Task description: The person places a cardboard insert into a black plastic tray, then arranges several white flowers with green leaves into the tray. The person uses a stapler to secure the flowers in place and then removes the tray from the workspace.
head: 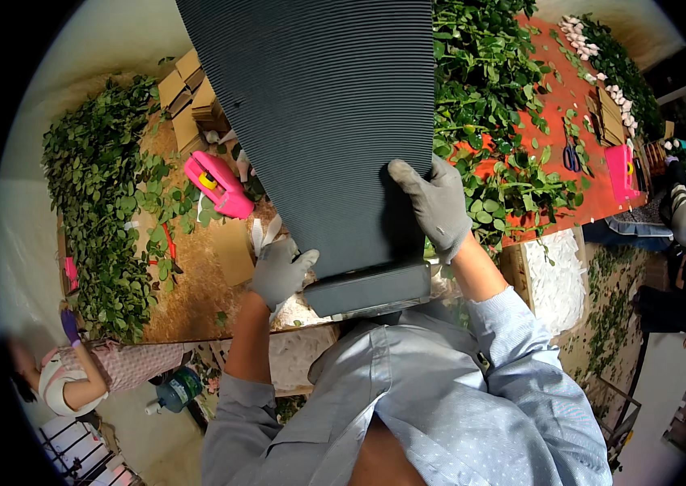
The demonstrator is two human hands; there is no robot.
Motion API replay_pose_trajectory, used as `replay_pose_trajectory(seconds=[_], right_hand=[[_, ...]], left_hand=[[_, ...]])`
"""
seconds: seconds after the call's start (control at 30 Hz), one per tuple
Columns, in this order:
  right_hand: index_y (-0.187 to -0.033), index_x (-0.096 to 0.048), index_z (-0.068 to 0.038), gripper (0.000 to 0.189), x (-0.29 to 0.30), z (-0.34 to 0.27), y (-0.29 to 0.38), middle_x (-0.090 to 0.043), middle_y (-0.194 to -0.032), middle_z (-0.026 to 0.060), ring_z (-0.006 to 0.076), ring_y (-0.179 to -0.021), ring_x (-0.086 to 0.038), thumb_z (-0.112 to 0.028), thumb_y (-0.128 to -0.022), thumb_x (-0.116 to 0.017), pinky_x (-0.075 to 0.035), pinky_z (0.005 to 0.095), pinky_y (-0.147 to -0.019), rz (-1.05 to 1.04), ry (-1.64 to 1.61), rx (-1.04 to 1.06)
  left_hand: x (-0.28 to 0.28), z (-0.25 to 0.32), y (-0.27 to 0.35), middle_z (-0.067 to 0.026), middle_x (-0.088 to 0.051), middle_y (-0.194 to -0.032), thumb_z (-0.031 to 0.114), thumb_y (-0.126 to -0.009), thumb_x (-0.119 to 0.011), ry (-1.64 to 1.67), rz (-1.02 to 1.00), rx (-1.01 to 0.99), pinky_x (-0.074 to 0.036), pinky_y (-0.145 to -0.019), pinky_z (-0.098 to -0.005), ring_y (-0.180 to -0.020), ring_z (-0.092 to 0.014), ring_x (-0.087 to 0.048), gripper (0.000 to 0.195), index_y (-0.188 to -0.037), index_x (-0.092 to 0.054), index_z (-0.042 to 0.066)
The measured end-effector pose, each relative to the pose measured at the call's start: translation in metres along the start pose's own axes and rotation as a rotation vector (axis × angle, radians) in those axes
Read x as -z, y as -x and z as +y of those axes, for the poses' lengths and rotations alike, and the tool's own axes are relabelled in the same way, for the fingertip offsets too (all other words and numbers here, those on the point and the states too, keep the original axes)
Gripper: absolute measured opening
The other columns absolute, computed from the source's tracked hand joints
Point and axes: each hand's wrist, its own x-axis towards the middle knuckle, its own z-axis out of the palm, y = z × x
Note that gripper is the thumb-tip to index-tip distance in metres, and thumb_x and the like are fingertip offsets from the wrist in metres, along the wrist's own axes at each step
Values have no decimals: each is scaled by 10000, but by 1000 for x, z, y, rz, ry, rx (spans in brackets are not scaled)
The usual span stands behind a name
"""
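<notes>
A large dark grey ribbed panel point(343, 133) with a raised lip point(373, 288) along its near end rises before me, its far end cut off by the top of the view. My left hand point(282, 270), in a grey work glove, is at the panel's lower left edge, its thumb over the front side. On the right edge, higher up, my right hand point(437, 203) wears the same kind of glove. Its thumb lies on the ribs and its fingers go round behind, partly hidden. The lip end is close to my shirt.
Left on the worn table point(191, 310) lie a pink tape dispenser point(219, 185), cardboard pieces point(188, 97), red-handled pruning shears point(170, 243) and leafy stems point(100, 212). Right are more stems point(483, 91), scissors point(571, 157) and another pink dispenser point(621, 173) on red covering. People work at both sides.
</notes>
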Motion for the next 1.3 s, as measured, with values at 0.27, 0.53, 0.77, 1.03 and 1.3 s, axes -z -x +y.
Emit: replay_pose_trajectory(seconds=[0.27,0.53,0.77,1.03,1.3], right_hand=[[-1075,-684,11,229,2,33,5,-642,-809,-13,63,-696,-505,-174,-941,-675,-447,241,-651,21,11,-45],[-1102,-662,15,244,11,42,6,-639,-857,-23,58,-707,-494,-185,-964,-669,-441,232,-652,2,-81,45],[-1205,-635,40,355,8,39,10,-706,-1039,114,176,-939,-652,-165,-919,-681,-524,336,-846,-43,-48,26],[-1248,-614,17,456,18,75,8,-650,-1174,254,368,-1044,-654,-297,-926,-688,-507,399,-914,91,481,309],[-1123,-667,-5,511,24,63,15,-640,-1083,211,377,-1034,-621,-454,-881,-700,-499,441,-885,43,544,119]], left_hand=[[-25,-17,-3,-126,-603,-654,254,-911,-703,221,-75,79,-482,-562,-379,-543,-211,-604,352,-786,-552,-38],[-22,10,-3,-24,-593,-653,216,-875,-763,484,-151,102,-454,-529,-293,-566,-100,-566,259,-819,-626,4],[-32,-24,-22,-88,-592,-603,246,-851,-768,132,-223,190,-487,-534,-347,-550,-178,-608,297,-797,-641,-17],[-53,-40,-33,-120,-559,-599,270,-753,-844,3,-30,-97,-491,-570,-416,-543,-220,-548,422,-672,-536,-7],[-61,-50,-73,-105,-573,-617,482,-718,-829,-204,-101,-286,-456,-591,-409,-587,-223,-523,576,-629,-524,2]])
